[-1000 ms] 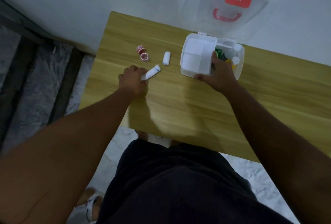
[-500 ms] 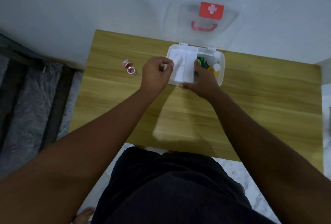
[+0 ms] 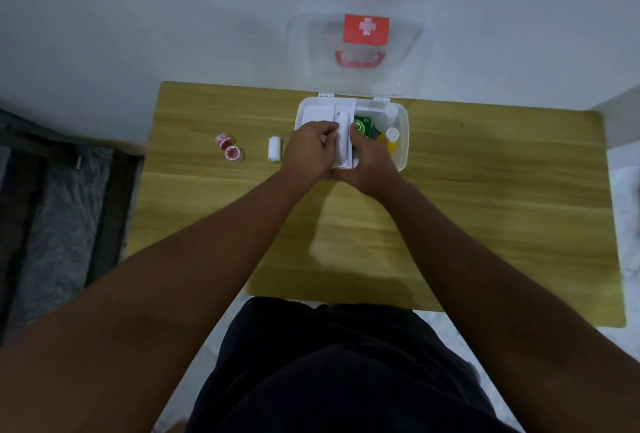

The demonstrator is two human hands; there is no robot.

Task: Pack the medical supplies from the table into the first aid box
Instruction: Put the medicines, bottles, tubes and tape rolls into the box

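The white first aid box (image 3: pixel 404 141) stands at the table's back edge, its clear lid (image 3: pixel 363 51) with a red cross leaning open on the wall. A white inner tray (image 3: pixel 311 114) fills the box's left half. My left hand (image 3: pixel 308 150) is over the tray, fingers closed on a long white tube (image 3: pixel 342 124) lying in the tray's narrow compartment. My right hand (image 3: pixel 369 162) grips the tray's front right edge. A green packet (image 3: pixel 363 122) and white bottles (image 3: pixel 391 133) sit in the right half. A white bandage roll (image 3: pixel 274 148) and two red tape rolls (image 3: pixel 229 148) lie left of the box.
The wooden table (image 3: pixel 485 207) runs right to an edge near the wall corner. A white wall rises straight behind the box. Dark floor strips (image 3: pixel 69 207) lie beyond the table's left edge. My body in dark clothing is at the near edge.
My left hand lifted the long white tube off the table, carried it right and set it down into the tray's compartment. My right hand stayed on the tray.
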